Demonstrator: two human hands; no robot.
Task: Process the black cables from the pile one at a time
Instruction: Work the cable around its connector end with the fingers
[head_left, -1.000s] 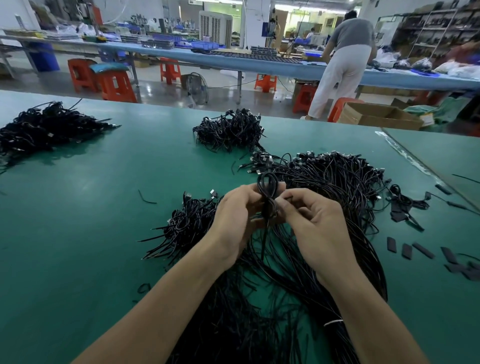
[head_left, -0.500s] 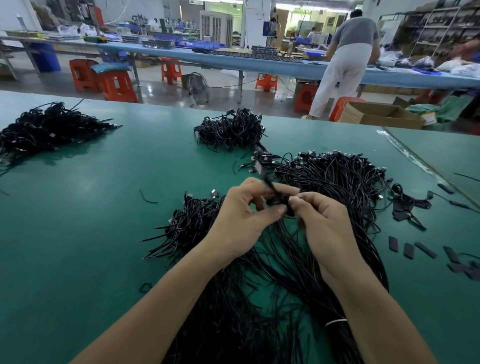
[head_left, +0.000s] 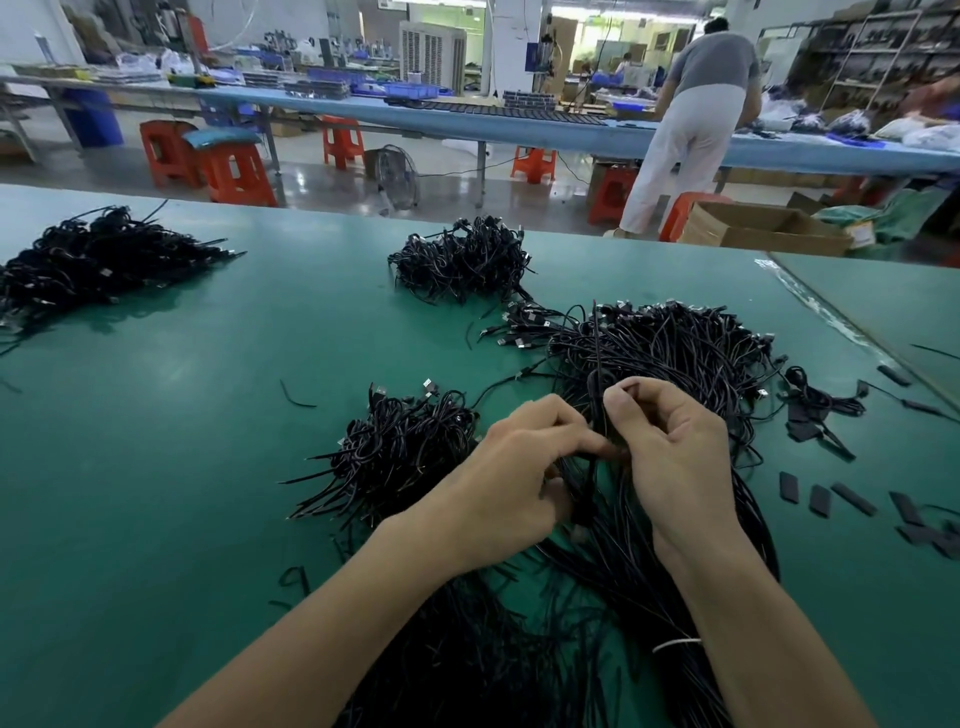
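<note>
- Right hand: fingers curled in tight, thumb and forefinger tips pinching a thin black rubber-sheathed cable gathered into a narrow hank.
- Left hand: fingers likewise curled narrow, tips closed on the same cable just below the right fingertips, with the lower part of the hank tucked behind the left fingers.
- One loose strand standing upright above both sets of fingertips; whether part of the held cable, hard to tell against the black behind it.
- Directly beyond and beneath the fingers: large loose pile of long black cables with plug ends, strands trailing back under both wrists.
- Behind the right fingers, beside the forearm: thin white tie band around some of those strands.
- Just left of the left knuckles, not touching: smaller heap of short coiled black cables.
- Farther out beyond the fingertips: round tangled black cable heap; well off to the left, a long flat black cable heap.
- Right of the right-hand fingers, well apart: flat black rectangular strips scattered on the green table mat.
</note>
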